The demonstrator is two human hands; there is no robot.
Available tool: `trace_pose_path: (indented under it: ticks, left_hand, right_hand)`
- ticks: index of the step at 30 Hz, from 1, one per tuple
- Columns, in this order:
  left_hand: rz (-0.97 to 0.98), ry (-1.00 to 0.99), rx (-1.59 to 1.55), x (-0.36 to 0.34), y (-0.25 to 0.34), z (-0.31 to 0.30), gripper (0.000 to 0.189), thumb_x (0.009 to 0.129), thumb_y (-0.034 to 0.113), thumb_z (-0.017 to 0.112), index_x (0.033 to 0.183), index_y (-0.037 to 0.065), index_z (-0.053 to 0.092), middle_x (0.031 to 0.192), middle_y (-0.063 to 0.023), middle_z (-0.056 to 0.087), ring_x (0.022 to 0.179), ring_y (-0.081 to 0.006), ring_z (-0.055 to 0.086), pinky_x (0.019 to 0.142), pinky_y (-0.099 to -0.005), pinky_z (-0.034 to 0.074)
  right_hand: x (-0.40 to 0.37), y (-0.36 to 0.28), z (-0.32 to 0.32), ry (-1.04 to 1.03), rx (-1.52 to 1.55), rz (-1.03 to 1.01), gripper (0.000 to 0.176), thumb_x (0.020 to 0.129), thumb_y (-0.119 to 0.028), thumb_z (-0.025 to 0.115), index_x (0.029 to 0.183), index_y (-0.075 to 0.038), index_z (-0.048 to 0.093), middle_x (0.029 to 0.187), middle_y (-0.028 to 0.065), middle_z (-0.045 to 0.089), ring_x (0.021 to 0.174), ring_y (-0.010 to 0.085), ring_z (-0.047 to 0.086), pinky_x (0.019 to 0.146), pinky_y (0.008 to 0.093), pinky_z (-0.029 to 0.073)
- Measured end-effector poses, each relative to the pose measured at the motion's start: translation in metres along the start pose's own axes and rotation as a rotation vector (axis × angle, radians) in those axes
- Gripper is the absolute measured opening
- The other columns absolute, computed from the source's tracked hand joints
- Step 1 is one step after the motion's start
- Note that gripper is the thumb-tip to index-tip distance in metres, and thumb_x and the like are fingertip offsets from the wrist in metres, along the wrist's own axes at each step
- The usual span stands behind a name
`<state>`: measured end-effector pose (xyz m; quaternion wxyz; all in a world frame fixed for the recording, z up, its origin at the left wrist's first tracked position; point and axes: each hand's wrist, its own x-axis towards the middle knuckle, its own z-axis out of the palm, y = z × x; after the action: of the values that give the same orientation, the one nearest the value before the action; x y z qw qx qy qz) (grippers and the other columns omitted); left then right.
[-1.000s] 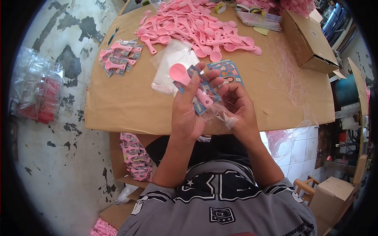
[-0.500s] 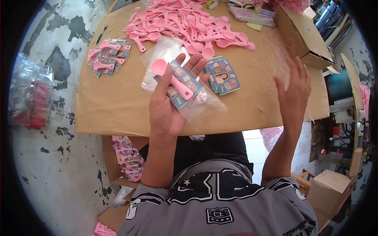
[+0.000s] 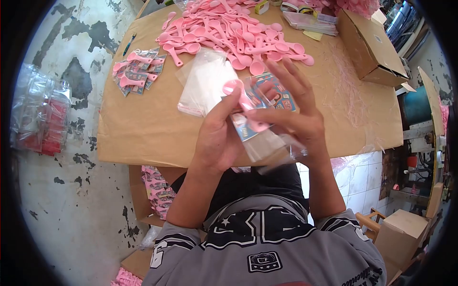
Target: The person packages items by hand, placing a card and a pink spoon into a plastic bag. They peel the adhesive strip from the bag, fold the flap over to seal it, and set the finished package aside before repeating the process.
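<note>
My left hand (image 3: 220,136) is closed around a pink measuring spoon (image 3: 244,101), a blue printed card (image 3: 244,129) and a clear plastic bag (image 3: 262,147), its thumb near the spoon's bowl. Over the spoon's handle reaches my right hand (image 3: 303,112), slightly blurred, with one digit at the handle and the other fingers stretched upward and apart. The bag's loose end hangs below the card toward my right wrist. Just behind both hands lie more printed cards (image 3: 285,101), partly covered by my right fingers. A stack of clear bags (image 3: 202,81) rests left of them.
A heap of pink spoons (image 3: 229,33) spreads across the table's far side. Several packed spoons with cards (image 3: 136,71) sit at the left beside a pen (image 3: 129,44). On the right stands a cardboard box (image 3: 372,47). Another box of pink packs (image 3: 156,190) is below the table edge.
My right hand has come in from the right to the spoon's handle. The left hand, with spoon, card and bag, has shifted right and turned slightly.
</note>
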<state>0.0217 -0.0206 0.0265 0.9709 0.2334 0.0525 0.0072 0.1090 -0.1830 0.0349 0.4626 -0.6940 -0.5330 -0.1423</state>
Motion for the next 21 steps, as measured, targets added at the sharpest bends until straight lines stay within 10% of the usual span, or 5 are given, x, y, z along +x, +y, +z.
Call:
trace_pose_path:
  ticks: [5,11,21]
  left_hand:
    - [0.320,0.085,0.447,-0.003,0.018,-0.009,0.062,0.110,0.036,0.048,0.157,-0.002,0.032,0.156,-0.0253,0.045,0.145,-0.0310,0.046,0.119,-0.0455,0.038]
    - [0.250,-0.022,0.740,-0.003,0.007,0.002,0.047,0.106,0.016,0.061,0.145,-0.007,0.050,0.135,-0.0219,0.066,0.124,-0.0229,0.064,0.105,-0.0345,0.051]
    - [0.304,0.107,0.416,0.006,-0.013,0.004,0.051,0.103,0.007,0.065,0.149,-0.004,0.045,0.129,-0.0206,0.069,0.114,-0.0166,0.068,0.097,-0.0296,0.055]
  right_hand:
    - [-0.004,0.004,-0.008,0.160,0.441,0.329,0.028,0.093,-0.008,0.076,0.120,-0.003,0.071,0.109,0.0078,0.076,0.100,0.0177,0.068,0.087,0.0313,0.052]
    - [-0.006,-0.007,0.002,0.040,0.709,0.706,0.035,0.094,-0.006,0.075,0.125,0.000,0.062,0.093,0.0053,0.071,0.076,0.0073,0.065,0.064,0.0210,0.051]
    - [-0.009,-0.009,0.010,0.411,0.592,0.678,0.021,0.097,-0.005,0.074,0.113,0.001,0.061,0.093,0.0037,0.069,0.080,0.0084,0.066,0.067,0.0217,0.056]
